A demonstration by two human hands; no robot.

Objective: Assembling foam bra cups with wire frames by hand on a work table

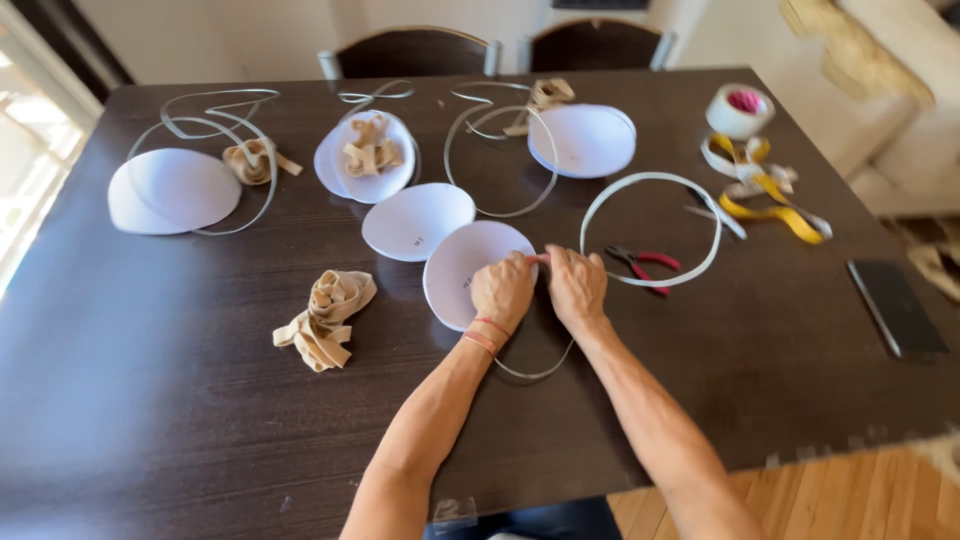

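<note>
My left hand and my right hand meet at the right edge of a white foam cup on the dark wooden table. Both pinch a thin grey wire that curves down below my wrists and back up to the cup's rim. A small reddish tip shows between my fingertips. Red-handled pliers lie just right of my right hand, inside a loop of grey wire.
More white foam cups, wire loops and beige elastic bundles are spread over the table. A tape roll, yellow measuring tape and a dark phone lie at right. Two chairs stand behind.
</note>
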